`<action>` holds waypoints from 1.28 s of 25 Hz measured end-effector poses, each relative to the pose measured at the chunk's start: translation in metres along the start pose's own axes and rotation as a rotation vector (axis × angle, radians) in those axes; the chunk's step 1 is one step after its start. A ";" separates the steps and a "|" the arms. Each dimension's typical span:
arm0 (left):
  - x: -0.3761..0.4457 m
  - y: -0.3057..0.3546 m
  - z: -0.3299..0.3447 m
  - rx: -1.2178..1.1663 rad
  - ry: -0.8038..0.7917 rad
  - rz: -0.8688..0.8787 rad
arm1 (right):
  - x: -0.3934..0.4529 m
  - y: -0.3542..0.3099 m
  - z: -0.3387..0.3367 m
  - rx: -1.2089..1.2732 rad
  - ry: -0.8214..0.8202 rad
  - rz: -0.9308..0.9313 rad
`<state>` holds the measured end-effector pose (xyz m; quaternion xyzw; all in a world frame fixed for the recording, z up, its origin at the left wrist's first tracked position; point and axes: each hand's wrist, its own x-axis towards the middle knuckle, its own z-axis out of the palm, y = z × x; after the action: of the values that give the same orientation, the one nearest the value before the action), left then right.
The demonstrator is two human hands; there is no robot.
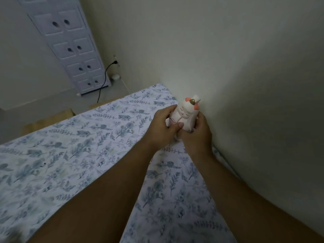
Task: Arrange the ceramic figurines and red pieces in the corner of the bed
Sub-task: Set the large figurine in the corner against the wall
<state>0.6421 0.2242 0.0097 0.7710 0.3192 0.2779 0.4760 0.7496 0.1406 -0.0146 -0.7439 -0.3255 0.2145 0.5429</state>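
Note:
A white ceramic figurine [186, 112] with a painted face, pink-red ear patches and a small gold ornament on top is held upright above the bed, close to the wall. My left hand [162, 128] grips its left side with the thumb across its front. My right hand [197, 134] wraps its right side and base. The lower part of the figurine is hidden by my fingers. No red pieces are in view.
The bed [78, 146] has a white sheet with blue leaf print and runs along the wall [245, 85] on the right. Beyond the bed's far edge stand a white drawer cabinet [73, 50], a black cable [103, 81] plugged into a socket, and wooden bed-frame edges.

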 end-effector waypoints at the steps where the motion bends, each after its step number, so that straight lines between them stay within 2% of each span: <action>1: 0.007 -0.001 0.002 0.014 -0.011 0.005 | 0.005 0.004 0.001 0.008 0.029 -0.005; 7: 0.028 -0.018 0.014 -0.001 -0.046 -0.084 | 0.017 0.024 0.004 0.099 0.079 0.015; 11: 0.025 -0.023 0.024 0.033 0.006 -0.070 | 0.009 0.031 0.007 0.052 0.102 0.020; 17: 0.021 -0.019 0.026 0.013 -0.024 -0.073 | 0.008 0.031 0.005 0.044 0.082 -0.009; 21: 0.000 -0.004 0.011 -0.015 0.006 -0.175 | 0.006 0.033 -0.007 -0.094 0.011 -0.015; 24: -0.051 -0.002 -0.014 0.097 0.046 -0.174 | -0.032 0.022 -0.011 -0.331 0.078 0.007; 26: -0.097 -0.008 -0.037 0.168 0.098 -0.206 | -0.070 0.012 -0.004 -0.453 0.097 -0.083; 28: -0.149 -0.013 -0.066 0.227 0.161 -0.269 | -0.107 -0.001 0.015 -0.520 -0.029 -0.192; 32: -0.264 -0.026 -0.134 0.348 0.309 -0.360 | -0.185 -0.022 0.083 -0.645 -0.391 -0.300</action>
<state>0.3687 0.1080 0.0052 0.7205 0.5624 0.2441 0.3240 0.5594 0.0674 -0.0263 -0.7657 -0.5780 0.1571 0.2347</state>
